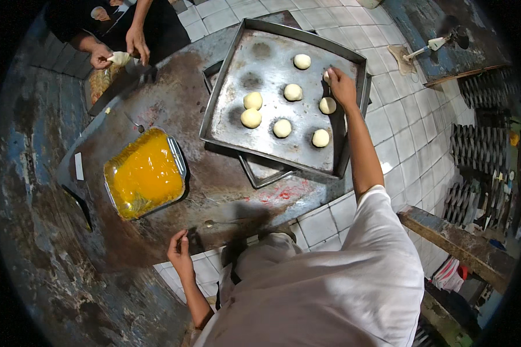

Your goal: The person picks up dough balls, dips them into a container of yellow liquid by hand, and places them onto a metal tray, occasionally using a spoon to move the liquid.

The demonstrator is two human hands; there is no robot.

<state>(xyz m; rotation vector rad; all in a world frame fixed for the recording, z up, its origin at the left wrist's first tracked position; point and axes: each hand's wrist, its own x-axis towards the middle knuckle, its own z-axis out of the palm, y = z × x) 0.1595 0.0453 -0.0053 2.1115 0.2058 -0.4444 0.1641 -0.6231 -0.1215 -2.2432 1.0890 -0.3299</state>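
At the far right side of a metal baking tray, my right hand closes its fingers around a pale dough ball, mostly covered by them. Several other round dough balls lie spread over the tray, and two touch each other on its left half. My left hand hovers by the near edge of the worktable, its fingers loosely bent and apart with nothing visible in them. Left of the tray stands a plastic-lined rectangular container of glossy orange-yellow filling.
Beneath the tray, another metal tray juts out. Spoons lie on the table, along with a small white strip. Across the table, a co-worker's hands handle a piece of dough. A wooden beam stands at right.
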